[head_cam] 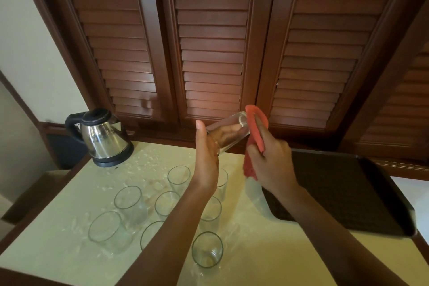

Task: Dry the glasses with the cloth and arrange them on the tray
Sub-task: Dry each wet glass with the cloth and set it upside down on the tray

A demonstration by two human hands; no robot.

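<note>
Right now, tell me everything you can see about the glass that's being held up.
The held glass is a clear, plain tumbler with straight sides, looks like ordinary glass, and is empty. It is tilted nearly on its side above the table, base toward the left hand, mouth toward the red cloth. The left hand grips its base end, fingers showing through the wall. The right hand holds the cloth against the rim. It touches none of the glasses standing below.

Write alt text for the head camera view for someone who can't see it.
A left hand holds a tilted glass while the right hand wipes it with a red cloth. More glasses stand on the wet table, between a kettle and a dark tray.
</note>
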